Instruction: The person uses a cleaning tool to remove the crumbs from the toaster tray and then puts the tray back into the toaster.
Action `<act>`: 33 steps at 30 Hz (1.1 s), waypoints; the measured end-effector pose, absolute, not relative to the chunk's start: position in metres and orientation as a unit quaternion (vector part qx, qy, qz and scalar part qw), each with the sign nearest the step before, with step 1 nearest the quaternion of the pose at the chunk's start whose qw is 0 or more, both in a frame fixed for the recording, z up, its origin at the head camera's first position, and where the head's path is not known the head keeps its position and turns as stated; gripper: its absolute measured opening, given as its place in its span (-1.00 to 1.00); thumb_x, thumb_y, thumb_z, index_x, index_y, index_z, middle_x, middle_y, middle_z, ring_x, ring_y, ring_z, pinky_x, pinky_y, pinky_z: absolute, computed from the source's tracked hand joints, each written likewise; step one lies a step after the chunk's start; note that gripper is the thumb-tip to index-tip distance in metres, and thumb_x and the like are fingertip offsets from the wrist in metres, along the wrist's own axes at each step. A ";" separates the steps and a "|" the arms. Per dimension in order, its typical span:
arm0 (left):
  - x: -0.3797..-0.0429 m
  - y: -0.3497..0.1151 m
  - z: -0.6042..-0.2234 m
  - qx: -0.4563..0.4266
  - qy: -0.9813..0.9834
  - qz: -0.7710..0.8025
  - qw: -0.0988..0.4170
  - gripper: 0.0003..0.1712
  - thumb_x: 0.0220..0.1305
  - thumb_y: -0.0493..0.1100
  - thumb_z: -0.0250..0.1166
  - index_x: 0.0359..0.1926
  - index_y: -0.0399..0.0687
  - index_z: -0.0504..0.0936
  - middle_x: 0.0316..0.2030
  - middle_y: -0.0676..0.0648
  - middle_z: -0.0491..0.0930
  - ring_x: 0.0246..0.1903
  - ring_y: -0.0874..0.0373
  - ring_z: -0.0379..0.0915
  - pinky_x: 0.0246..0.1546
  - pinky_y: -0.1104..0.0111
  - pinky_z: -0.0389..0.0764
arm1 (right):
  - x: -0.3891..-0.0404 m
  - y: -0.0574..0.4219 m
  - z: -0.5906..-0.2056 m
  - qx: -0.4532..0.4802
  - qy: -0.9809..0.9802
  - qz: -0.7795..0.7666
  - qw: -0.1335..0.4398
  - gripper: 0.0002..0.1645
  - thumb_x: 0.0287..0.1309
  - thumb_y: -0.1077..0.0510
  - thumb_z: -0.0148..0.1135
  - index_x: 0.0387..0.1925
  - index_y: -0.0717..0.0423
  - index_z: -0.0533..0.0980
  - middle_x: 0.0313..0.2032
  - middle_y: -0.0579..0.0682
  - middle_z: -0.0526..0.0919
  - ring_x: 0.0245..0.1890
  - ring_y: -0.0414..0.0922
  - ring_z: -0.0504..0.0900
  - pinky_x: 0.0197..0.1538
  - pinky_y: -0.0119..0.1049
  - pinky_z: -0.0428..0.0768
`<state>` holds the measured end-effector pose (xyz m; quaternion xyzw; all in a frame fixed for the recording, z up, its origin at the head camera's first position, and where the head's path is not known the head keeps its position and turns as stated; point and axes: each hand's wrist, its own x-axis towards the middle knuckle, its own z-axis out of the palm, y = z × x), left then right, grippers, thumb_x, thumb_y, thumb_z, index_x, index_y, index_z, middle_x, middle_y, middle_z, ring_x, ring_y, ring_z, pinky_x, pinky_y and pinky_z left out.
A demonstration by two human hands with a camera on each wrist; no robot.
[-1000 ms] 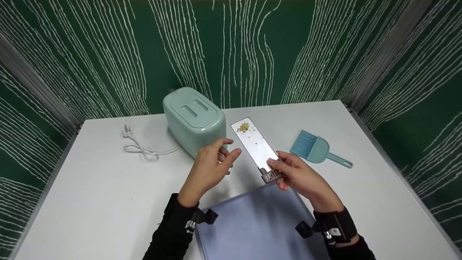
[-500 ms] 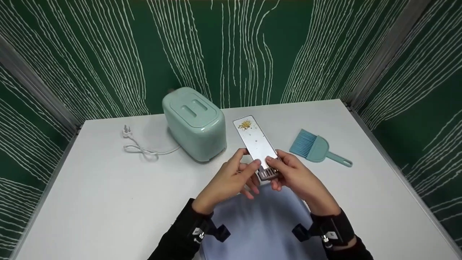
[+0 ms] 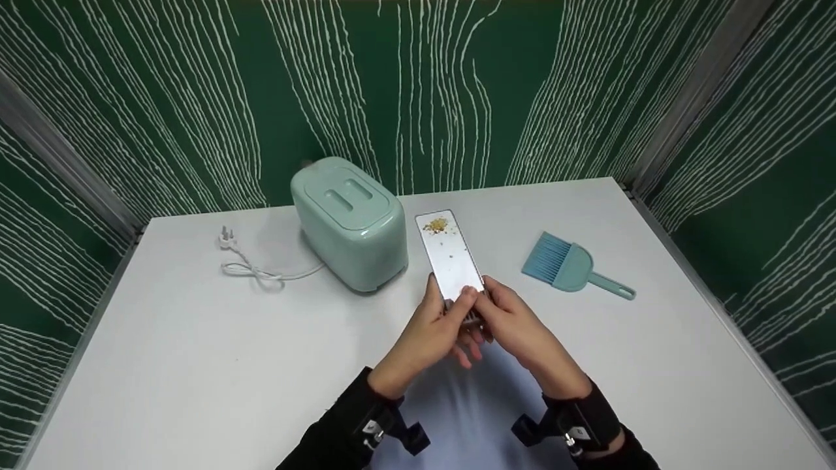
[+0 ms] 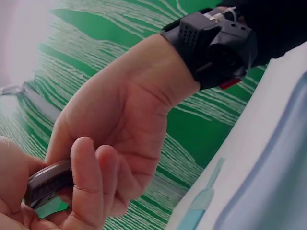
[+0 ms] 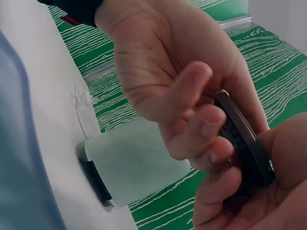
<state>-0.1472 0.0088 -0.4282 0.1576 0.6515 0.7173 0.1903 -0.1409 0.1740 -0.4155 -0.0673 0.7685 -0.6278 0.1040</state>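
Both hands hold a toaster crumb tray (image 3: pixel 450 261), a long shiny metal strip with a grey slatted end. Yellow crumbs (image 3: pixel 436 226) lie heaped near its far end, with a few specks scattered down its length. My left hand (image 3: pixel 424 336) grips the near end from the left, thumb on top. From the right, my right hand (image 3: pixel 522 333) pinches the same end, the two thumbs meeting over it. Fingers hide most of the slatted end (image 5: pixel 244 139), which shows dark between the hands in the right wrist view. Below the hands lies a large blue-grey tray (image 3: pixel 470 424).
A mint-green toaster (image 3: pixel 353 225) stands left of the crumb tray. Its white cord (image 3: pixel 261 271) and plug lie on the white table (image 3: pixel 163 352). To the right rests a small teal brush (image 3: pixel 571 267). Green patterned walls (image 3: pixel 444 98) enclose the table.
My left hand has come in from beside the toaster and taken hold of the crumb tray's near end. Both hands have drawn together, and the crumb tray has turned more upright in view.
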 end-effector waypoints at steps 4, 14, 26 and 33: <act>-0.148 0.011 -0.429 0.141 0.638 0.735 0.181 -0.39 0.74 0.01 0.03 0.60 0.08 0.03 -0.46 -0.15 0.69 -0.66 0.12 0.69 -0.68 0.30 0.73 | -0.139 0.167 -0.416 -0.054 0.770 -0.629 0.092 -0.47 0.74 0.09 -0.10 0.43 0.40 0.36 -0.13 0.09 0.69 -0.27 -0.20 0.58 -0.23 -0.46 0.61; -0.152 0.008 -0.431 0.107 0.604 0.769 0.180 -0.43 0.72 -0.07 0.07 0.57 0.06 0.12 0.17 -0.28 0.65 -0.45 0.06 0.73 -0.44 0.28 0.84 | -0.135 0.157 -0.416 -0.041 0.747 -0.654 0.116 -0.41 0.76 0.02 -0.21 0.52 0.35 0.23 -0.05 0.09 0.64 -0.29 -0.21 0.61 -0.28 -0.43 0.61; -0.153 0.001 -0.426 0.102 0.576 0.782 0.216 -0.48 0.73 -0.13 0.03 0.55 0.12 0.14 -0.21 -0.26 0.77 -0.49 0.04 0.79 -0.37 0.22 0.88 | -0.132 0.157 -0.412 -0.036 0.743 -0.654 0.138 -0.35 0.78 -0.16 -0.42 0.47 0.20 0.27 0.33 0.22 0.45 0.37 0.09 0.52 0.51 0.02 0.41; -0.154 -0.002 -0.423 0.120 0.562 0.787 0.226 -0.44 0.72 -0.19 0.01 0.58 0.16 0.13 -0.20 -0.28 0.77 -0.47 0.01 0.81 -0.38 0.24 0.88 | -0.131 0.164 -0.408 -0.034 0.759 -0.635 0.142 -0.28 0.76 -0.18 -0.41 0.60 0.15 0.22 0.45 0.22 0.36 0.44 0.12 0.36 0.57 0.23 0.23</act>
